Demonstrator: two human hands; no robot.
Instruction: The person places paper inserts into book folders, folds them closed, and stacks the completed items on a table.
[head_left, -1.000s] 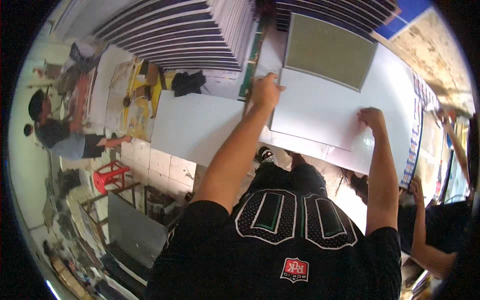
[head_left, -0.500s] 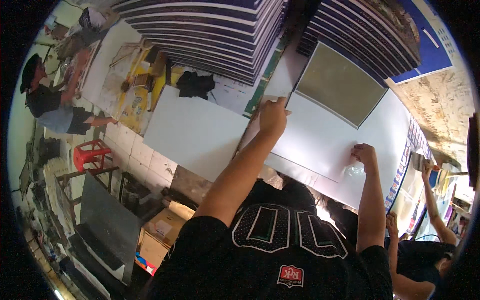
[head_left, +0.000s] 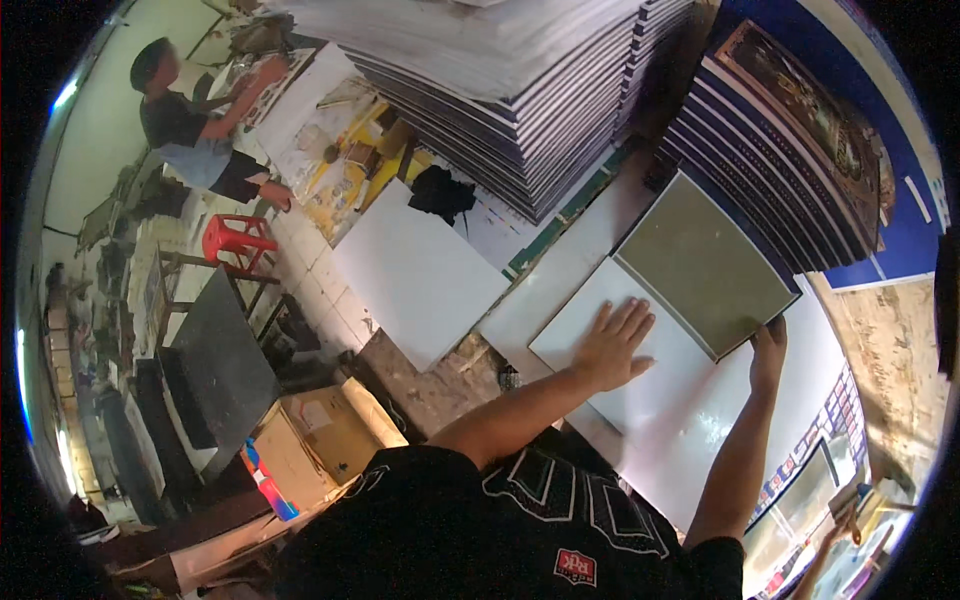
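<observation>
My left hand [head_left: 612, 345] lies flat with its fingers spread on a white sheet [head_left: 570, 335]. Just beyond it rests an olive-grey panel [head_left: 705, 260] with dark edges, turned at an angle. My right hand [head_left: 768, 350] grips this panel at its near right corner; part of the fingers is hidden. The white sheet reaches up to the panel's near left edge, and I cannot tell whether it passes beneath. More white surface [head_left: 820, 350] extends to the right of the panel.
Tall stacks of dark-edged boards [head_left: 560, 130] and dark blue boards [head_left: 765, 170] stand behind. Leftward are another white sheet [head_left: 420, 280], a black cloth [head_left: 440, 195], a cardboard box [head_left: 330, 430] and a red stool [head_left: 238, 240]. One person [head_left: 190, 125] stands far left; another's hand shows lower right.
My left hand has left the sheet's far edge and now presses flat on its surface. My right hand has moved from the white surface to the panel's corner. The view has shifted.
</observation>
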